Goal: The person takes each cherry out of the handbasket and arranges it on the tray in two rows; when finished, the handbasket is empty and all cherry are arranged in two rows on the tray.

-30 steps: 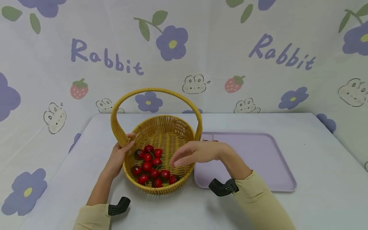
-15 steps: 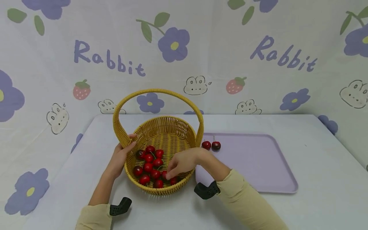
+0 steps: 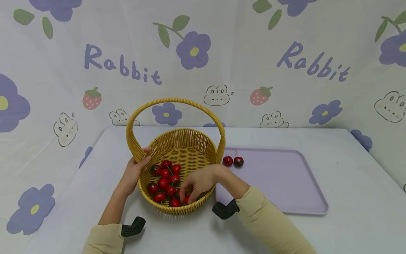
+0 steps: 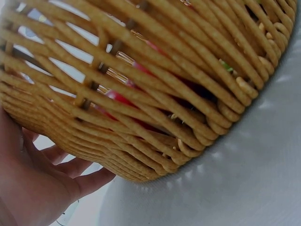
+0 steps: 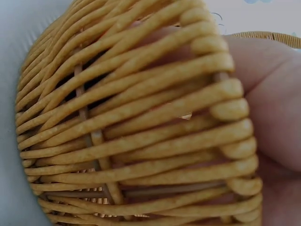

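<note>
A yellow woven basket (image 3: 193, 155) with a tall arched handle holds several dark red cherries (image 3: 163, 183), gathered toward its front left. My left hand (image 3: 130, 176) grips the basket's left side where the handle joins the rim; in the left wrist view the same hand (image 4: 40, 176) lies against the outer weave. Reaching over the right rim, my right hand (image 3: 203, 179) has thumb and finger on either side of a cherry (image 3: 186, 200) near the front right. In the right wrist view the basket wall (image 5: 141, 117) hides the fingertips.
To the right of the basket lies a flat lilac tray (image 3: 272, 183), with two stemmed cherries (image 3: 238, 162) at its back left corner. A white-covered table (image 3: 345, 169) carries everything, and a printed cloth (image 3: 241, 42) hangs behind it.
My right hand has come from above the basket's right side down and left into it, its fingers now around a cherry. The left hand keeps its hold on the basket.
</note>
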`<state>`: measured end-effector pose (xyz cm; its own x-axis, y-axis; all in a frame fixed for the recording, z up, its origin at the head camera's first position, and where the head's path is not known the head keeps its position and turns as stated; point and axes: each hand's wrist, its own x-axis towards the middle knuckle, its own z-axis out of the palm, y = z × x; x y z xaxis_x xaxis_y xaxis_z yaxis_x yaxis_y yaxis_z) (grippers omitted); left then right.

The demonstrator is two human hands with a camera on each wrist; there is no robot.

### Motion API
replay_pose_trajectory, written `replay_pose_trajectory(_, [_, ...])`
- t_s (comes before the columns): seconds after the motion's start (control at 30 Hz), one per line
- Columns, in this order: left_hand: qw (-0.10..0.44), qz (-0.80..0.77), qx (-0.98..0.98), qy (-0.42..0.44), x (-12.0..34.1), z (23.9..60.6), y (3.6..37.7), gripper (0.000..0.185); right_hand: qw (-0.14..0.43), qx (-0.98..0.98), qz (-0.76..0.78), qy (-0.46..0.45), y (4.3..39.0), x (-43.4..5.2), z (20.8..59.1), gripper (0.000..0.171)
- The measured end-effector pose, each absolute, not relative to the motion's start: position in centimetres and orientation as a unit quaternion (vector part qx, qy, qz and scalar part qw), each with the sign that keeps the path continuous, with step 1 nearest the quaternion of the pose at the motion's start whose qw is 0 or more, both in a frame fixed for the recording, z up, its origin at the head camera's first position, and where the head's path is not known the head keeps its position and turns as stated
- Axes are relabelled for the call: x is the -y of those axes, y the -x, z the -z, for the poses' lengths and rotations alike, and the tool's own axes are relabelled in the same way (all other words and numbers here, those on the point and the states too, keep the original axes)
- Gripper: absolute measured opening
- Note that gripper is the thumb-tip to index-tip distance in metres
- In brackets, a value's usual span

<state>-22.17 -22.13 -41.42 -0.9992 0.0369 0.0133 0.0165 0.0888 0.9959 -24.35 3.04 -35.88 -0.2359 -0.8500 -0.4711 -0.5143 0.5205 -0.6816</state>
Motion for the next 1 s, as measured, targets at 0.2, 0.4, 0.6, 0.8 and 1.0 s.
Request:
replay_pose_trajectory(0.2, [0.008,-0.675,-0.738,-0.018,22.1,41.3,22.2,0.043,0.417,-0.738,0.306,0.434,25.2,-4.1,35.8,0.023])
replay_pose_trajectory(0.4, [0.007,-0.675,-0.738,-0.012,21.9,41.2,22.2,0.042,0.452,-0.659,0.426,0.425,25.9,-5.0,35.9,0.029])
replay_pose_trajectory(0.6, [0.003,-0.676,-0.737,-0.012,22.0,41.3,22.2,0.042,0.437,-0.65,0.471,0.406,25.6,-5.3,35.7,0.031])
replay_pose_trajectory(0.8, [-0.001,-0.672,-0.74,-0.013,22.2,41.5,22.3,0.042,0.4,-0.664,0.484,0.406,25.3,-5.2,35.4,0.029])
replay_pose_trajectory(1.0, [0.004,-0.67,-0.743,-0.012,22.1,41.4,22.3,0.043,0.384,-0.671,0.489,0.404,24.8,-5.6,34.8,0.03])
